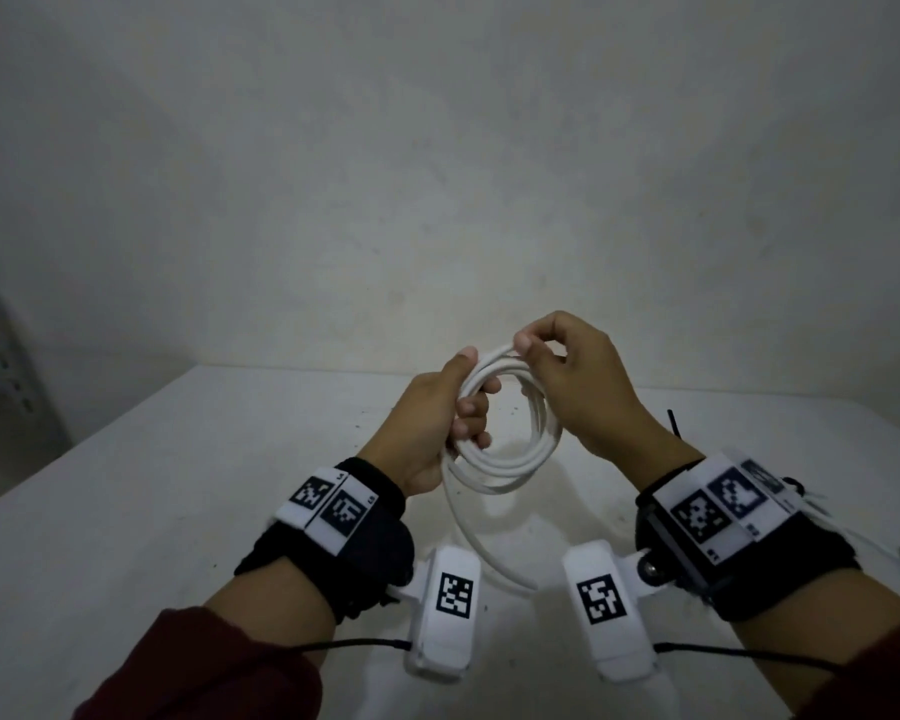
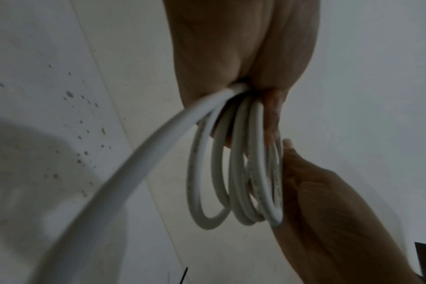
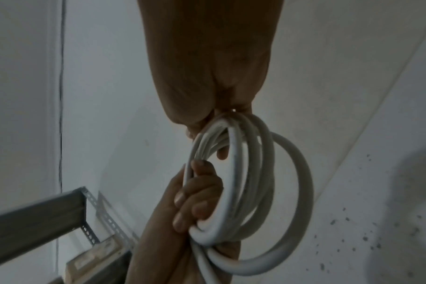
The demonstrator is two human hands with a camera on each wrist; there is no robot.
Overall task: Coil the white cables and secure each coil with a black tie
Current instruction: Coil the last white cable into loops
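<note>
Head view shows my left hand gripping the white cable coil above the table, right hand pinching its top; tail unwound, black tie unused.

Dark red sleeves at both lower corners of the head view. Black wrist wraps — each topped by a white band printed with square black-and-white marker codes. White camera housings below the wrists, each bearing one such code, thin black leads plugged in.
</note>
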